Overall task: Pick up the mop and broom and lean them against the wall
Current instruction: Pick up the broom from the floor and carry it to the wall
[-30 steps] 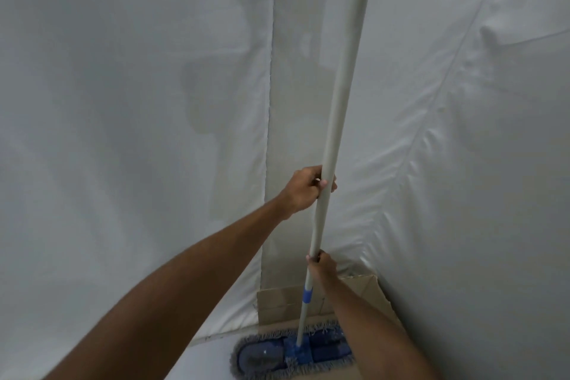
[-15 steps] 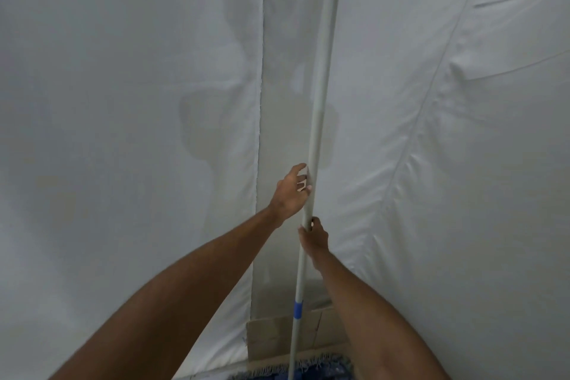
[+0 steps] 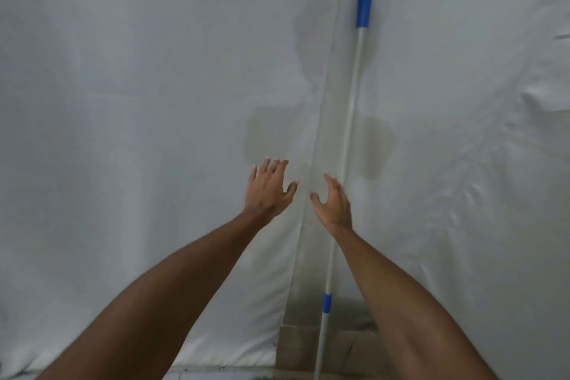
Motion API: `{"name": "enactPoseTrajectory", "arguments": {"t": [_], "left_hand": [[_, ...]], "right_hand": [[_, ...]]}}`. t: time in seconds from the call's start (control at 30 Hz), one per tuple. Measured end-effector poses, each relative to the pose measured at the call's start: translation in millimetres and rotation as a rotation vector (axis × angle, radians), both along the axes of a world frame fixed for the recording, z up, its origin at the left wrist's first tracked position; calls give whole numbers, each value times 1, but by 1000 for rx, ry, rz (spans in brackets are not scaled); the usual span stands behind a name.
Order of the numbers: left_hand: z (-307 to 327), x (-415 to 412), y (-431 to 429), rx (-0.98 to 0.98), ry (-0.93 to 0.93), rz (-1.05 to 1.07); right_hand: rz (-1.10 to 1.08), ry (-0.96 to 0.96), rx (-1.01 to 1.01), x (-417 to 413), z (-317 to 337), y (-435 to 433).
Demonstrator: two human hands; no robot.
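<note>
The mop (image 3: 351, 120) stands almost upright against the sheet-covered wall (image 3: 138, 102), its grey pole tilted slightly and topped by a blue grip. A blue collar sits low on the pole. The mop head is below the frame. My left hand (image 3: 267, 191) is held out with fingers spread, well left of the pole and holding nothing. My right hand (image 3: 333, 205) is open too, just left of the pole, its edge crossing in front of it. No broom is in sight.
White cloth sheets cover the wall, with a seam running down just left of the pole. A brown cardboard piece (image 3: 339, 348) stands at the wall's foot behind the pole. A strip of pale floor (image 3: 216, 375) shows at the bottom.
Both hands have let go of the mop pole and opened. The view has tilted up, so the blue top grip shows and the mop head has dropped out of frame.
</note>
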State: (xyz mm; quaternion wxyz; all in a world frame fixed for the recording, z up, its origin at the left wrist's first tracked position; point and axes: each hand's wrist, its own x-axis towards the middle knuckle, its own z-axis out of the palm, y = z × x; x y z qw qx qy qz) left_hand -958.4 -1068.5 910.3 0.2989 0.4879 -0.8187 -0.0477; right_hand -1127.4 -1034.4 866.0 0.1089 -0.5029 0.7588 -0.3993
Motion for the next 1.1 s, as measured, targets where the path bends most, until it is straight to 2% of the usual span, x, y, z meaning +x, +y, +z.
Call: {"name": "enactPoseTrajectory", "arguments": {"t": [0.1,0.17,0.3,0.43,0.73,0.9,1.1], "left_hand": [[17,66,0,-185,-134,166],[28,111,9,-244,-176,291],[44,208,53,-230,-198,549],[40,312,123,-173,-241,791],[-24,513,408,80,-237,1410],[-75,576,561,237,-148,1675],[-167,637,717,416,-5,1887]], "right_hand": [[93,203,-183,48,33,-24],[168,245,-273,89,53,-34],[392,287,-364,193,76,-35],[651,282,-392,313,72,-15],[1277,253,-302,571,-1,159],[1544,295,-231,677,-41,280],[1805,414,-217,801,-111,422]]}}
